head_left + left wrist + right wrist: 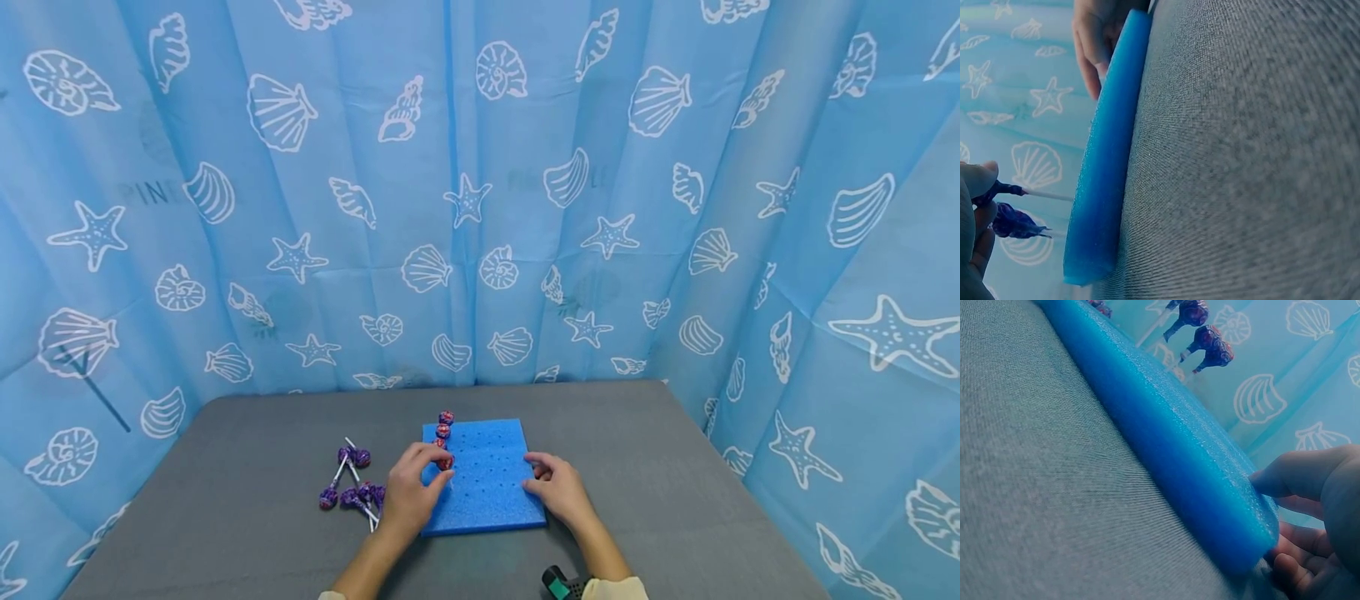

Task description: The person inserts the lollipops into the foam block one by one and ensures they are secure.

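Note:
A lollipop [446, 462] in a purple-and-red wrapper is pinched at its head between the thumb and fingers of my left hand [407, 493]. Its white stick points down to the blue foam board [495, 504], meeting the top face in the left wrist view. Beyond that hand, several lollipops [443, 432] stand upright in a row along the board's left side. My right hand [561, 490] grips the board's right edge, and the right wrist view has its thumb [1266, 481] on the upper face with fingers curled at the side.
Rows of small holes [480, 481] dot the board's face. Left of it, several loose lollipops [328, 497] lie on the grey tabletop [255, 500], some crossing each other. A blue curtain [420, 208] with white shell prints hangs behind the table and along its sides.

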### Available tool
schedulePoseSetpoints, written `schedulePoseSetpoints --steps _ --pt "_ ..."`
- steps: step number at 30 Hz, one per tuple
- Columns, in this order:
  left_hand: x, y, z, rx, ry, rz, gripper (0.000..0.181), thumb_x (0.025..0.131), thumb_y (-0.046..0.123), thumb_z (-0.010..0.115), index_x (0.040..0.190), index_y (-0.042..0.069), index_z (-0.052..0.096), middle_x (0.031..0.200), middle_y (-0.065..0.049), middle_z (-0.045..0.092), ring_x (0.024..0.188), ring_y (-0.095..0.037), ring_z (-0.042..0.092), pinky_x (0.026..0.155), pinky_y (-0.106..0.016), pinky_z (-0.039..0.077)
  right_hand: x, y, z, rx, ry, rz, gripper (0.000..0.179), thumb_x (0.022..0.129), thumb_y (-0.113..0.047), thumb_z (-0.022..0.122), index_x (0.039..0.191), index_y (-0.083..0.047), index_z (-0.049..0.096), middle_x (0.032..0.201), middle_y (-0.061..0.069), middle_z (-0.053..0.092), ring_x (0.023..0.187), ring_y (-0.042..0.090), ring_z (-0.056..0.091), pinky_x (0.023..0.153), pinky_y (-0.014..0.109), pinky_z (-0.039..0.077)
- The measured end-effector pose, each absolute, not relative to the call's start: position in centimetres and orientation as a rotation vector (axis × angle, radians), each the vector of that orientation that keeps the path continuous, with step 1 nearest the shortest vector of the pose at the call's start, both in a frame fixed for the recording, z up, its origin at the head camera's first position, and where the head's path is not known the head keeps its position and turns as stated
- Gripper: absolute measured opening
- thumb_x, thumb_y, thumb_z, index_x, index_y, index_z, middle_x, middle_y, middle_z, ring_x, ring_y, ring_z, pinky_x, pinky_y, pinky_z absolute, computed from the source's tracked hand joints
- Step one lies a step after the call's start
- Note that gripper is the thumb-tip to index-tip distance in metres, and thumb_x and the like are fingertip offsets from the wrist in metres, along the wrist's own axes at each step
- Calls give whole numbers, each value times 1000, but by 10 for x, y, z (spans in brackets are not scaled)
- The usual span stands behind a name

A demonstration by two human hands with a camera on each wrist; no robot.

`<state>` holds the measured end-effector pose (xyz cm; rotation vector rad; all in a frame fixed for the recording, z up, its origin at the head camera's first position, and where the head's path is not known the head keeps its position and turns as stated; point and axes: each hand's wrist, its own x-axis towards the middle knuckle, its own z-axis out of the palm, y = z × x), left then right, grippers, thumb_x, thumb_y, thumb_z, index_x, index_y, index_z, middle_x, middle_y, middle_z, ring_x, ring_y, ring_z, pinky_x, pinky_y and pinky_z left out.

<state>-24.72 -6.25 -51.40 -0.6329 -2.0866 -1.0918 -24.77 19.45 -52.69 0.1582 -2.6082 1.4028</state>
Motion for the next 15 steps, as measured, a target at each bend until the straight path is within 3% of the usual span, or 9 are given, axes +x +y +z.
schedulePoseSetpoints --steps 15 --pt "-248 -62 -515 -646 -2172 -944 35 67 4 89 91 20 70 95 10 63 92 -9 60 77 -37 49 -247 195 -529 165 -2605 1380 36 81 -2 75 116 0 66 88 5 57 77 17 51 68 32 45"
